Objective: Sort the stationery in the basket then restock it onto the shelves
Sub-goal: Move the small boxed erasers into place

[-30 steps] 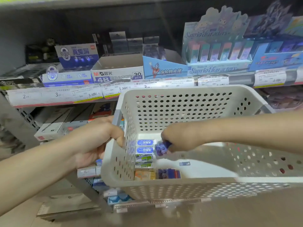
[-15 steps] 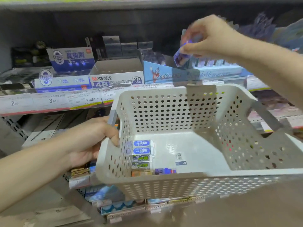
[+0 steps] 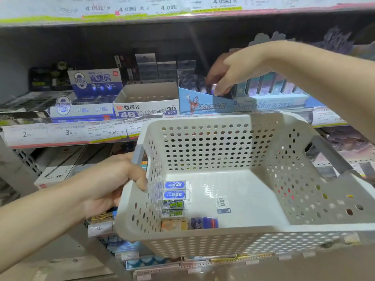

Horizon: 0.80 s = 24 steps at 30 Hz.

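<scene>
The shelf [image 3: 67, 136] runs across the back, its front edge lined with price tags, and it carries rows of cardboard display boxes. In front of it the white perforated basket [image 3: 203, 151] hangs tilted, with its left handle gripped by the left hand [image 3: 109, 185], fingers curled round the rim. The right hand [image 3: 233, 72] reaches over the basket to the blue display box [image 3: 198, 104] on the shelf, just right of the white eraser box [image 3: 146, 106]. Its fingers and thumb pinch a small purple packet [image 3: 212, 89] at the top of that blue box. Down in the basket's near left corner lies a row of small erasers [image 3: 175, 197], blue-labelled ones above green-labelled ones, with an orange packet [image 3: 173, 225] and a purple packet beside them [image 3: 204, 223].
</scene>
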Tool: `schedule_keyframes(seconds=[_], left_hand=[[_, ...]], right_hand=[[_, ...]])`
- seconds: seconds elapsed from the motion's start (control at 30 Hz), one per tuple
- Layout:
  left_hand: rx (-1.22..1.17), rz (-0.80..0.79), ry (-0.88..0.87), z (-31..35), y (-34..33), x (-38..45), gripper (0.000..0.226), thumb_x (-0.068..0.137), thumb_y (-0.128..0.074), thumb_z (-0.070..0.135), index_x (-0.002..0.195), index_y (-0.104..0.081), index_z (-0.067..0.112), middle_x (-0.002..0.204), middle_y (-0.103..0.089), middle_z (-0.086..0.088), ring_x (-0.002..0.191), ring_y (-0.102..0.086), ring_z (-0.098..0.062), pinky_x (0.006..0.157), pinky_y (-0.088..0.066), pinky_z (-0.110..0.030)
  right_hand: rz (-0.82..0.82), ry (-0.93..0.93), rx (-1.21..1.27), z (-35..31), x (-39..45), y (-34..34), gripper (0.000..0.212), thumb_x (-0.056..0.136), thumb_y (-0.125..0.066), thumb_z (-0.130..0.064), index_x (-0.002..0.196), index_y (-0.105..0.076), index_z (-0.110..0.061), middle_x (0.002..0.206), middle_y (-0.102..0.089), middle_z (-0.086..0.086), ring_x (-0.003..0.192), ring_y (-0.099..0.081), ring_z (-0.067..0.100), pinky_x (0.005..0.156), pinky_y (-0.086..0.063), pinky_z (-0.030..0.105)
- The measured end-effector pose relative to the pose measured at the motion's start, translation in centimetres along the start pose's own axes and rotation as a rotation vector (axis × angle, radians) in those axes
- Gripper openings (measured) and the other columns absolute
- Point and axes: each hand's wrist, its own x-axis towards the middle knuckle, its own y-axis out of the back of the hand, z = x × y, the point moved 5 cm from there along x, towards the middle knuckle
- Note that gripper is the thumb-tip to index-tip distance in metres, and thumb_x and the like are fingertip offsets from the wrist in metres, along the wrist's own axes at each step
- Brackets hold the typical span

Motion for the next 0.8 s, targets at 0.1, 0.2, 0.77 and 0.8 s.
schedule_keyframes(seconds=[0.1, 0.2, 0.77, 0.8], left_hand=[[-0.024, 0.020, 0.000, 0.0, 0.0, -0.1, 0.063, 0.044, -0.052, -0.001, 0.103, -0.069, 0.016, 0.097, -0.070, -0.028, 0.080, -0.061, -0.040, 0.082, -0.035, -0.053], [-0.040, 0.036, -0.003, 0.0, 0.0, 0.0, 0.063, 0.045, -0.052, -0.002, 0.101, -0.070, 0.017, 0.097, -0.069, -0.028, 0.080, -0.059, -0.041, 0.082, -0.033, -0.051], [-0.049, -0.006, -0.009, -0.3, -0.3, 0.3, 0.063, 0.044, -0.051, -0.003, 0.102, -0.068, 0.013, 0.085, -0.070, -0.023, 0.069, -0.064, -0.036, 0.075, -0.052, -0.049], [-0.051, -0.015, -0.011, -0.4, -0.3, 0.3, 0.063, 0.044, -0.051, -0.004, 0.102, -0.068, 0.013, 0.084, -0.071, -0.022, 0.067, -0.065, -0.035, 0.070, -0.055, -0.045]], right_hand=[[0.027, 0.004, -0.025, 0.2, 0.2, 0.2, 0.038, 0.092, -0.059, -0.027, 0.129, -0.050, -0.021, 0.113, -0.061, -0.005, 0.090, -0.060, 0.009, 0.085, -0.043, 0.027], [0.077, 0.015, -0.080, 0.2, 0.8, 0.1, 0.044, 0.088, -0.065, -0.024, 0.128, -0.046, -0.020, 0.114, -0.061, -0.004, 0.102, -0.058, 0.020, 0.095, -0.047, 0.039], [-0.042, -0.034, 0.149, 0.9, 1.1, -1.8, 0.024, 0.100, -0.042, -0.017, 0.120, -0.049, -0.006, 0.097, -0.061, -0.003, 0.084, -0.058, 0.012, 0.065, -0.041, 0.015], [-0.053, -0.040, 0.163, 0.8, 1.1, -1.8, 0.026, 0.100, -0.042, -0.016, 0.123, -0.049, -0.005, 0.098, -0.061, -0.003, 0.084, -0.060, 0.012, 0.065, -0.042, 0.015]])
